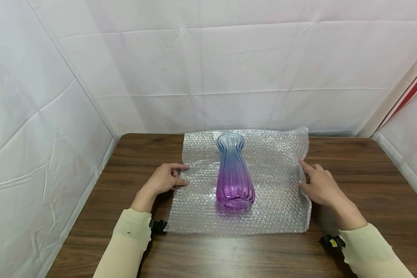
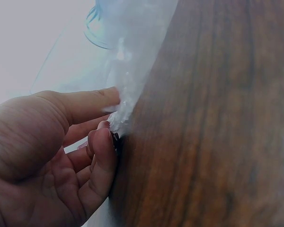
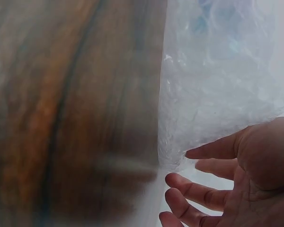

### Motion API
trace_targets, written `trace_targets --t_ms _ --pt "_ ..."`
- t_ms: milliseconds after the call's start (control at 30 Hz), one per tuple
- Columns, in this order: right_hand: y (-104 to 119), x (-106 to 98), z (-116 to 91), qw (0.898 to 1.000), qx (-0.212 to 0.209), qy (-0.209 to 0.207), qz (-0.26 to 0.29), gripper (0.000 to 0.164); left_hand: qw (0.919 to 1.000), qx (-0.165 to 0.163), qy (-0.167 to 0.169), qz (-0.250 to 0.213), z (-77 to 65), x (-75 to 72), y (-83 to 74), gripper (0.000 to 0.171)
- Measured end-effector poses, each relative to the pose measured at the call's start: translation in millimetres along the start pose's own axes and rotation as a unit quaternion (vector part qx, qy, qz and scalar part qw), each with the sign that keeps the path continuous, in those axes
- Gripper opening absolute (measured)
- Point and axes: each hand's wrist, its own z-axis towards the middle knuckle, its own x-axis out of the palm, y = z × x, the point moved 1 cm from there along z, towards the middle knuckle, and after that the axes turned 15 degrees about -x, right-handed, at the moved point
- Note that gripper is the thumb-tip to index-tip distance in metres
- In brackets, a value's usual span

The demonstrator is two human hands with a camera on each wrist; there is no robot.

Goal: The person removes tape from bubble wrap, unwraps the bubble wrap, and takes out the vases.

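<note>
1 vase (image 1: 235,173), 1 wrap sheet (image 1: 274,185), 2 hands (image 1: 163,178) (image 1: 320,186), 2 sleeves (image 1: 125,235) (image 1: 372,251), 2 black wrist units (image 1: 158,226) (image 1: 331,242), 1 bench (image 1: 208,255).

From my remote seat, the head view's bottom edge cuts off the left sleeve (image 1: 123,243), the right sleeve (image 1: 372,247) and the near side of the table (image 1: 205,256). The vase (image 1: 234,173) hides the bubble wrap (image 1: 278,177) beneath it; my left wrist view crops it to a curved piece, my right to a bluish blur. I can't tell whether the right hand (image 1: 321,185) pinches or merely touches the wrap. Close up, the wood grain smears.
</note>
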Motion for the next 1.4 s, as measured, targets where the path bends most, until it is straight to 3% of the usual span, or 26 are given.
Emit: trace_targets --t_ms 1400 --pt "-25 -8 -14 0.996 0.072 0.052 -0.029 0.064 1.0 0.0 0.001 0.003 -1.9 0.5 -0.8 0.051"
